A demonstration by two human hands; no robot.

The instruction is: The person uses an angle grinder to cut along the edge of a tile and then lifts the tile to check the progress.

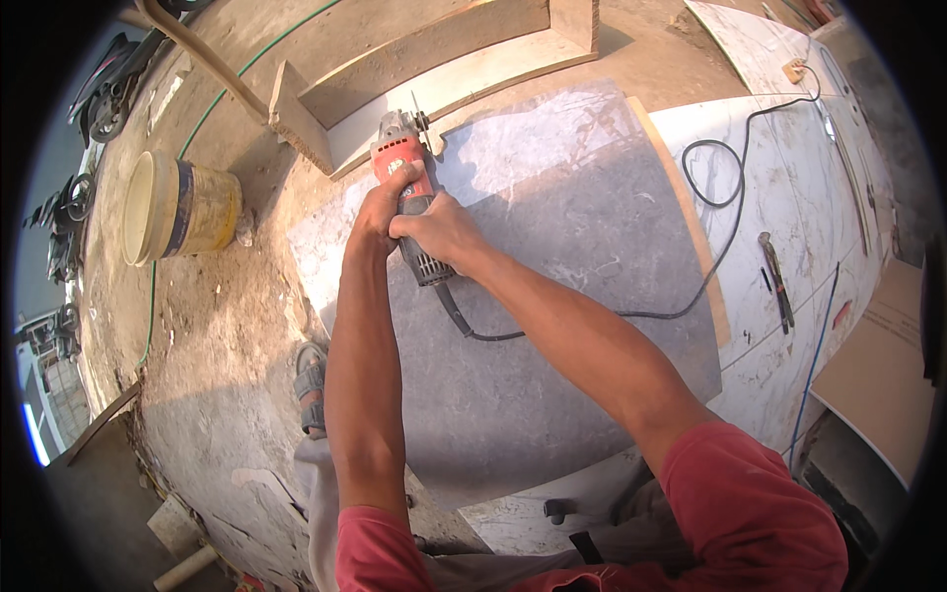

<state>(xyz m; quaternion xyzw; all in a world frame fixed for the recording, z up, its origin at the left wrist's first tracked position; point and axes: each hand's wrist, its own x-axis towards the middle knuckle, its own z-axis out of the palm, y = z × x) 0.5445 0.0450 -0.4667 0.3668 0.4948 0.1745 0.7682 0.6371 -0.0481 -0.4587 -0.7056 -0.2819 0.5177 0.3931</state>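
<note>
Both my hands are wrapped round a red and black angle grinder (pixel 397 150) with a thin disc seen nearly edge-on at its far end. My left hand (pixel 380 205) grips the red body from its left side. Just behind it, my right hand (pixel 442 233) closes round the black rear part. The grinder is above the far left part of a large grey slab (pixel 582 257); whether the disc touches anything cannot be made out. A black power cord (pixel 651 314) runs from the tool's back end across the slab to the right.
A wooden frame (pixel 444 69) lies beyond the slab. A yellowish bucket (pixel 202 209) rests on its side at the left, near a green hose (pixel 192 128). Pliers (pixel 776 276) and a blue cable (pixel 817 345) lie on white marbled slabs (pixel 789 207) at the right, beside brown cardboard (pixel 878 355).
</note>
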